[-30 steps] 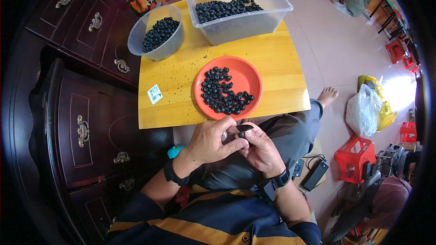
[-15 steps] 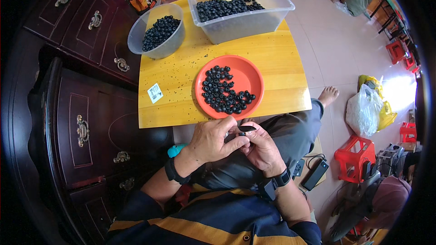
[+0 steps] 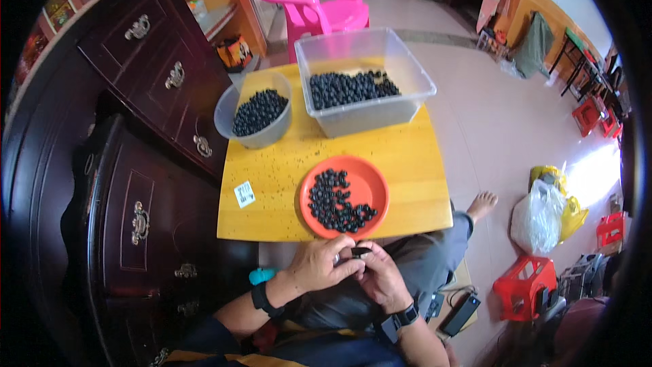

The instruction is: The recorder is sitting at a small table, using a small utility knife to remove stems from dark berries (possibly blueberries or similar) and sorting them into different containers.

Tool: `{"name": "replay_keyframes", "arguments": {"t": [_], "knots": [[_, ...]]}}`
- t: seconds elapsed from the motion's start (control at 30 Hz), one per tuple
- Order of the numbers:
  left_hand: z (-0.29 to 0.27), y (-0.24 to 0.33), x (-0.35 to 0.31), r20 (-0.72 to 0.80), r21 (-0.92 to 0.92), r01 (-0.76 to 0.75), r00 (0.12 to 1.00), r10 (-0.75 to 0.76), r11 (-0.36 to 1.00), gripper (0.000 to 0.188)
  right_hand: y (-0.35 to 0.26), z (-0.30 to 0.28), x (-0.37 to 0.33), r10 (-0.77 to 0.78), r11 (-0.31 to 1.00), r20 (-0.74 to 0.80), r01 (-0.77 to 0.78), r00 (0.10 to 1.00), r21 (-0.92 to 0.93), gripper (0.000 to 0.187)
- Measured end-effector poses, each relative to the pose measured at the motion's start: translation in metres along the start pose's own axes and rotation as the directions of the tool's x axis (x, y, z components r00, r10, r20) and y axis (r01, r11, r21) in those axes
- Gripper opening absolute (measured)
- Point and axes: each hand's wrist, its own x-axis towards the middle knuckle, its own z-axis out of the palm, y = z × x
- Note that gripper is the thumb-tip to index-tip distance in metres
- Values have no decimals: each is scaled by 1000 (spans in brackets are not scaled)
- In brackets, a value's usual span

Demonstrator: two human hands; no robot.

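Dark round pieces [image 3: 343, 219]: on the orange plate [image 3: 367, 187] at the table's [image 3: 414, 183] near edge; more in the bowl [image 3: 272, 137] and tub [image 3: 370, 121] toward its far edge.
Sticker [image 3: 244, 194]: white, print too small to read, toward the near left corner.
Left hand [image 3: 318, 266]: curled closed on a dark blade [image 3: 360, 252].
Right hand [image 3: 386, 285]: fingers bent in at the blade; cannot tell if they grip a piece.
Change: view tips up, showing more pink chair [image 3: 343, 15]; hands stay together.

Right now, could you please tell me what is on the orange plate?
On the orange plate lie many small dark round pieces toward its left and near sides; the surface beneath them is hidden.
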Motion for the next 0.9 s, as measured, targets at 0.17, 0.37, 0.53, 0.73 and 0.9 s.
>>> {"name": "replay_keyframes", "arguments": {"t": [0.17,0.37,0.53,0.73,0.9], "knots": [[-7,6,1,67,-21,41,997,-39,999,25,4,-3,2,32,999,-10,-32,999,4,13],[-41,0,21,124,142,63,989,-80,988,24,-4,2,-1,37,998,30,-38,999,44,16],[-107,-29,70,24,439,114,990,-139,891,27,-4,-1,2,47,997,-33,-45,998,64,28],[-196,-72,126,-471,479,384,871,-137,789,36,-2,4,2,28,1000,-17,-28,999,6,33],[-174,-87,90,-352,245,314,911,-217,917,29,-2,6,0,26,1000,-31,-25,999,19,24]]}}
